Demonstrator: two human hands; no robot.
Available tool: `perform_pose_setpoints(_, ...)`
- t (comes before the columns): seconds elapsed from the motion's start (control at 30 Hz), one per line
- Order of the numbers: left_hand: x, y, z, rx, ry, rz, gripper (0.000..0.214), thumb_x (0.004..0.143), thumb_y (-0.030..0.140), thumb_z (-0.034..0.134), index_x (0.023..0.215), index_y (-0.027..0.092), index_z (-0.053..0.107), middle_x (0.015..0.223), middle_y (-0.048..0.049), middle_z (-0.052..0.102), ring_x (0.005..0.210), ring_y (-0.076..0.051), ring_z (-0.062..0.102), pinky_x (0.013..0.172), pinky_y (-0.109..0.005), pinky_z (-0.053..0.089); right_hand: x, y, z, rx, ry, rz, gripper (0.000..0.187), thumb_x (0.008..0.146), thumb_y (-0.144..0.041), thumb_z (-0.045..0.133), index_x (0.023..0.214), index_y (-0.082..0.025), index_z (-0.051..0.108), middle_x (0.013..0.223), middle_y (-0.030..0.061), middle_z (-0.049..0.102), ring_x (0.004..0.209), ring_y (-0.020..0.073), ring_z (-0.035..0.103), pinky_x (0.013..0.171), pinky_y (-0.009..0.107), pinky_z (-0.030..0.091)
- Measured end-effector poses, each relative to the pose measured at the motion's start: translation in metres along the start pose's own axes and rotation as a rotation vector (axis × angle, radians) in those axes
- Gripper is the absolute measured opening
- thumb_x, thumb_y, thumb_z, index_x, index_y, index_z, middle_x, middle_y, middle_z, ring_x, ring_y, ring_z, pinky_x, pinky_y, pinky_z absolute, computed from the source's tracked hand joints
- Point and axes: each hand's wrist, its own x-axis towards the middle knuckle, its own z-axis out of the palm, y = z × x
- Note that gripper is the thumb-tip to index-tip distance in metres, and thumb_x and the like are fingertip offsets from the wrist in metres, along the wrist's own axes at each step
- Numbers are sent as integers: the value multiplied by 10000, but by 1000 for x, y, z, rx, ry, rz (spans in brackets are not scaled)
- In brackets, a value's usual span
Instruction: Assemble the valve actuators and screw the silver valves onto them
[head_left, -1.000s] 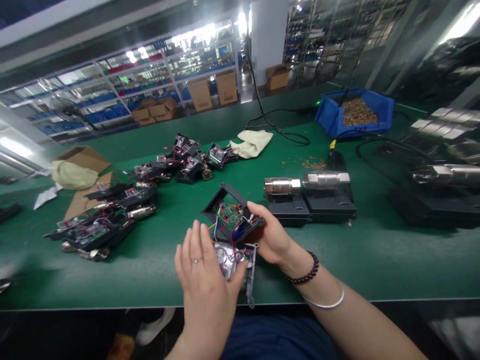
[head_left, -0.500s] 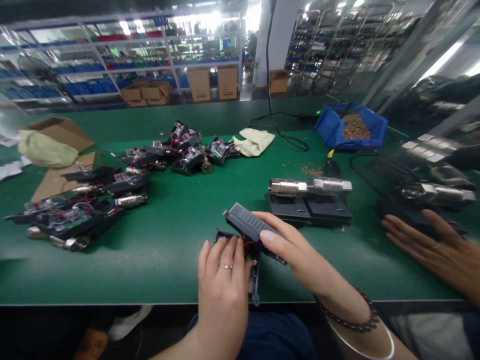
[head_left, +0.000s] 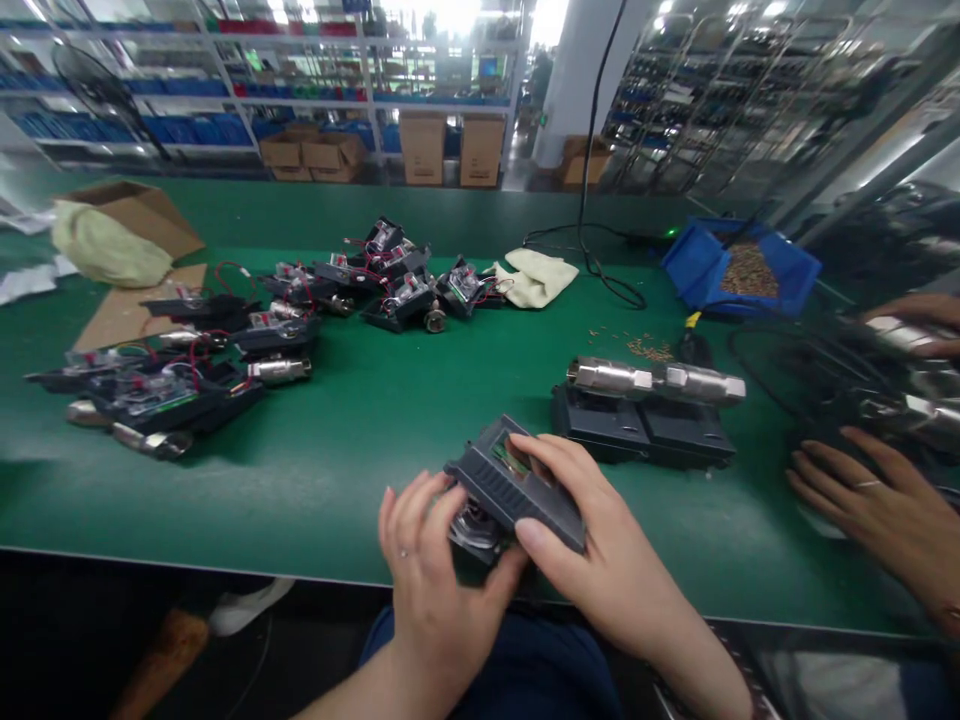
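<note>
Near the table's front edge, my right hand (head_left: 600, 545) grips a dark grey plastic cover (head_left: 484, 475) with a window-like opening, thumb on the near side and fingers over the far side. Beneath the cover lies the lower housing (head_left: 474, 530), with something shiny and round inside it. My left hand (head_left: 442, 565) is curled round this housing, fingers on its left side and thumb near its front. The cover is tilted over the housing, and a gap shows between them on the left. Most of the housing's inside is hidden.
Two closed grey units with metal fittings (head_left: 611, 378) stand right of my hands. Open units with wires (head_left: 161, 390) cover the table's left. A cloth (head_left: 540, 278), loose screws (head_left: 651, 350) and a blue bin (head_left: 694, 270) lie farther back. A co-worker's hand (head_left: 874, 495) works at right.
The cover has come down closer over the housing and turned, its opening now showing. My left hand has shifted from inside the housing to its side. The camera view has turned slightly left.
</note>
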Motion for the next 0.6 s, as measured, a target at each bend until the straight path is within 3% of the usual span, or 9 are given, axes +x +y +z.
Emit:
perform_pose_setpoints(0.07,-9,-13,-2,-102,-116,-137,706,812,466,665,1367,131,385,1236,-175,612,1168,-305,582,1019,-492,440,-5,3,4,-81,27,-46,521,782,-279,545,1299,-230,502,1335,124,483,1236,274,525,1008,448,483)
perform_pose_setpoints(0.17,-19,-28,-3,-244,-307,-238,704,795,438,686,1379,184,386,1235,-143,650,1121,-288,639,919,-428,539,-12,4,10,-190,44,-156,585,748,-251,581,1322,-232,466,1350,133,459,1249,288,504,1003,464,490)
perform_pose_setpoints(0.37,-24,-33,-5,-354,-311,-296,621,754,322,737,1316,205,498,1237,-110,669,1115,-266,653,949,-389,536,-14,4,13,-293,42,-261,618,728,-246,608,1324,-241,446,1342,136,462,1216,296,512,974,492,511)
perform_pose_setpoints(0.6,-23,-31,-7,-411,-288,-333,575,757,349,747,1272,199,538,1180,-106,696,1099,-263,661,966,-402,524,-13,5,10,-322,7,-300,600,746,-273,605,1327,-250,457,1353,133,467,1211,293,529,951,493,531)
